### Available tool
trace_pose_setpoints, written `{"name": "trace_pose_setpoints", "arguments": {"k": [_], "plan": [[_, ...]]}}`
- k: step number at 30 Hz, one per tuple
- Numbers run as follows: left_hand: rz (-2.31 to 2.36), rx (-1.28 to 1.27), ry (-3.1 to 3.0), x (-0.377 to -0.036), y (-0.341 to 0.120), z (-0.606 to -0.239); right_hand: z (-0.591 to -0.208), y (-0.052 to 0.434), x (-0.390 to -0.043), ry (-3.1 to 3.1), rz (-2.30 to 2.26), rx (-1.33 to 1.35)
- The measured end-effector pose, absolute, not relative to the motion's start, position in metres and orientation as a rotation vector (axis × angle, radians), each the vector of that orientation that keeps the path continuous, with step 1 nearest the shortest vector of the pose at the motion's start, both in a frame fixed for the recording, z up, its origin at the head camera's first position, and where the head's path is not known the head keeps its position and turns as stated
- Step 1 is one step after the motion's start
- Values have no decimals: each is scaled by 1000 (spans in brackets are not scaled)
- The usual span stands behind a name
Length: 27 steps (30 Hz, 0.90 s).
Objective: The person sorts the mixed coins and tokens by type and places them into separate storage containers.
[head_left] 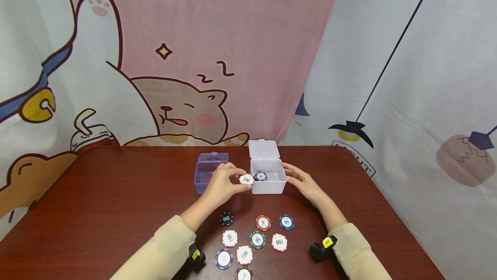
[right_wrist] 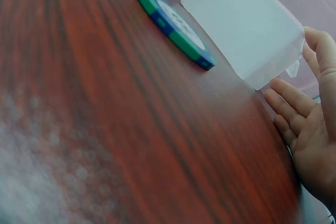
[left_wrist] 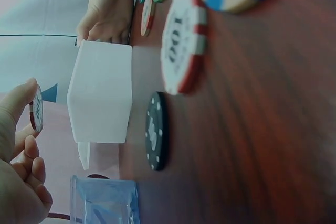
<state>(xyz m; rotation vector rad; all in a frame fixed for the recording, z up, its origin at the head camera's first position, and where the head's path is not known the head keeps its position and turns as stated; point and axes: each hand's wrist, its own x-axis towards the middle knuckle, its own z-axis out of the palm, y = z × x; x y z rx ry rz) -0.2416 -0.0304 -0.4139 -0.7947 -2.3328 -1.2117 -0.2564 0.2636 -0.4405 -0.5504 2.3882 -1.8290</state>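
Note:
My left hand (head_left: 224, 184) pinches a white poker chip (head_left: 246, 179) marked 100 between thumb and fingertips, at the left rim of an open white plastic box (head_left: 268, 187). In the left wrist view the same chip (left_wrist: 37, 109) is held on edge. Inside the box lies a blue-and-white poker chip (head_left: 260, 176). My right hand (head_left: 304, 184) rests its extended fingers against the box's right side; the right wrist view shows thumb and fingers (right_wrist: 294, 103) along its corner. The box's lid (head_left: 264, 149) is tipped back.
Left of the white box stands a clear blue plastic box (head_left: 201, 178), lid up, partly behind my left hand. Several poker chips lie on the wooden table (head_left: 116, 211) in front, among them a black one (head_left: 227, 218), a red one (head_left: 263, 223) and a green one (head_left: 257, 240).

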Motion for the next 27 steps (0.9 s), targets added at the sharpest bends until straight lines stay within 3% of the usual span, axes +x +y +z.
{"name": "trace_pose_setpoints", "arguments": {"k": [27], "plan": [[-1129, -685, -2493, -268, 8, -407, -439, 261, -255, 2384, -1831, -527]]}}
